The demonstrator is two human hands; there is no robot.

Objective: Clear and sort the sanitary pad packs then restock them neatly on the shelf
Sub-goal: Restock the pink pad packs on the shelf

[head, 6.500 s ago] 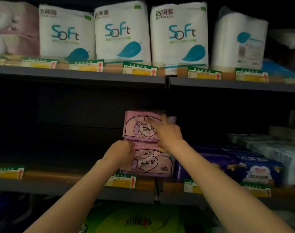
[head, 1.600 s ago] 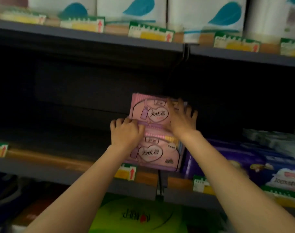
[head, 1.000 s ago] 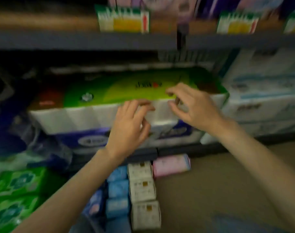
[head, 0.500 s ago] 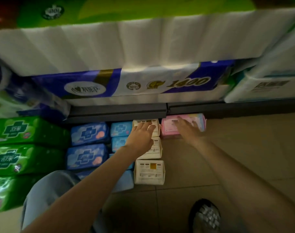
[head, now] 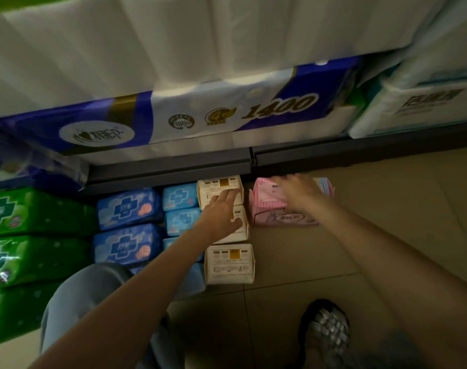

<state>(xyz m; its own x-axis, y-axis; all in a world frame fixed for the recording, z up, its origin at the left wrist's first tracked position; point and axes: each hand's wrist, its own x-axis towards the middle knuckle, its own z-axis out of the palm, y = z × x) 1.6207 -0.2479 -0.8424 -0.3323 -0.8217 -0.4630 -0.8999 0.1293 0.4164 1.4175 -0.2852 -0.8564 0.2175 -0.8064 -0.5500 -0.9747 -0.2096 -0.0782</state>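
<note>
Sanitary pad packs lie in rows on the tiled floor below the bottom shelf. A pink pad pack [head: 267, 198] lies at the right end, tipped so its heart label shows. My right hand [head: 299, 193], blurred, reaches over its top and grips it. Left of it lies a column of three cream packs [head: 229, 263]. My left hand [head: 221, 211] rests on the upper two with fingers straight. Light blue packs [head: 177, 197], darker blue packs [head: 128, 207] and green packs [head: 27, 211] follow to the left.
A large blue-and-white toilet roll pack [head: 173, 121] fills the bottom shelf above the dark shelf base [head: 168, 169]. My knee in grey cloth [head: 88, 288] and a woven shoe [head: 325, 331] are at the bottom. Bare floor tiles [head: 386, 209] spread to the right.
My hands left the two stacked pink packs on the middle shelf and dropped to the floor. The right hand took the pink pack, which has tipped up; the left settled on the cream packs.
</note>
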